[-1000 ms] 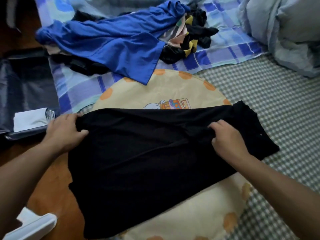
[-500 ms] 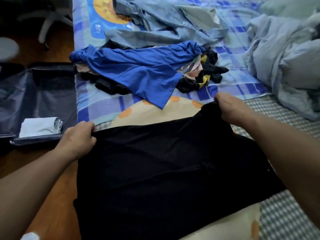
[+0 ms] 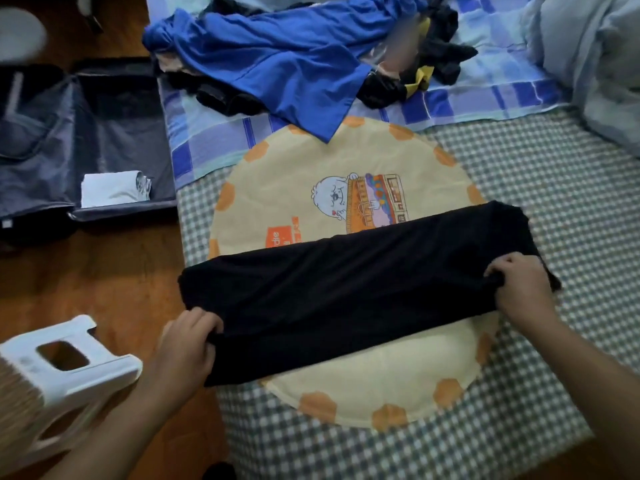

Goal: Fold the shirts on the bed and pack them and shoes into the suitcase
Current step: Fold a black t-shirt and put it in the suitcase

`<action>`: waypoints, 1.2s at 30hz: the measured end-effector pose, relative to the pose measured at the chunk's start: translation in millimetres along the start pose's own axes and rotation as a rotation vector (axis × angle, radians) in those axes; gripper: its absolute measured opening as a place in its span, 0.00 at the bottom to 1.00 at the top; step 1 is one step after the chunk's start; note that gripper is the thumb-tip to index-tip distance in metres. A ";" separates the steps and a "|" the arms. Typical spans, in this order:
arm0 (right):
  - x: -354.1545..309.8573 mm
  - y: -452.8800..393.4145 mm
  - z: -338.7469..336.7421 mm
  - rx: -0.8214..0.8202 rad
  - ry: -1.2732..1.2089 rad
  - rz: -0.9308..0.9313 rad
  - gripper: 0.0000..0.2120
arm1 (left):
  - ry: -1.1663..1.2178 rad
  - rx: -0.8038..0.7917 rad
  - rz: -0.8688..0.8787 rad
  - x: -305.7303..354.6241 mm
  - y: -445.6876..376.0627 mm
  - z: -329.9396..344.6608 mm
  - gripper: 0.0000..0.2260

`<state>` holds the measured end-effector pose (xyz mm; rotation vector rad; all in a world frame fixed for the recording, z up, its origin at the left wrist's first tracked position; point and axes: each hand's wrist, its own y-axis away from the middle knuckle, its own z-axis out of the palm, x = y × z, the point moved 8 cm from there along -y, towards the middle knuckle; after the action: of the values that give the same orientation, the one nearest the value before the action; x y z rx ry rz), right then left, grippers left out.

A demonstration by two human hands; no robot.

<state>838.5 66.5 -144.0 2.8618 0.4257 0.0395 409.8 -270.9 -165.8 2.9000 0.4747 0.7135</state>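
— holding what, the two hands?
— the left hand (image 3: 187,344) grips the near left end of the black shirt (image 3: 349,289), fingers curled into the cloth. the right hand (image 3: 519,289) pinches the right end in the same way.
— and where does the shirt lie?
— folded to a long band across the round yellow cushion (image 3: 346,188) on the checked bed (image 3: 536,202). the blue shirt (image 3: 277,64) lies in a heap further back.
— the suitcase (image 3: 52,147)?
— open on the floor at left, a white folded cloth (image 3: 110,188) inside.
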 end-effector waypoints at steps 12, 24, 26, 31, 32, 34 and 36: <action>34.0 28.6 -41.4 0.388 -0.313 0.079 0.07 | 0.016 0.008 -0.073 12.2 32.7 -7.3 0.20; -64.7 30.5 -3.2 0.140 0.017 -0.350 0.14 | -0.011 0.082 -0.438 -47.3 -42.7 -5.8 0.18; -97.3 14.3 1.6 0.096 -0.077 -0.364 0.21 | -0.062 -0.038 -0.466 -62.1 -61.7 0.6 0.14; -93.1 -5.4 67.3 -0.269 0.052 -0.174 0.31 | -0.337 -0.031 -0.461 -69.0 -65.3 -17.2 0.11; -87.3 -4.8 71.1 -0.278 0.035 -0.170 0.32 | -0.354 -0.018 -0.514 -68.7 -61.2 -18.3 0.10; -82.9 -2.6 55.5 -0.125 -0.079 -0.199 0.33 | -0.304 0.092 -0.555 -50.4 -57.8 -18.9 0.16; -63.7 6.1 25.1 0.164 -0.250 -0.094 0.27 | -0.238 0.217 -0.273 13.8 -67.2 -11.5 0.21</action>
<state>780.8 36.4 -166.2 2.9479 0.5316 -0.3832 397.7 -202.5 -162.2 2.9726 0.9435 0.2897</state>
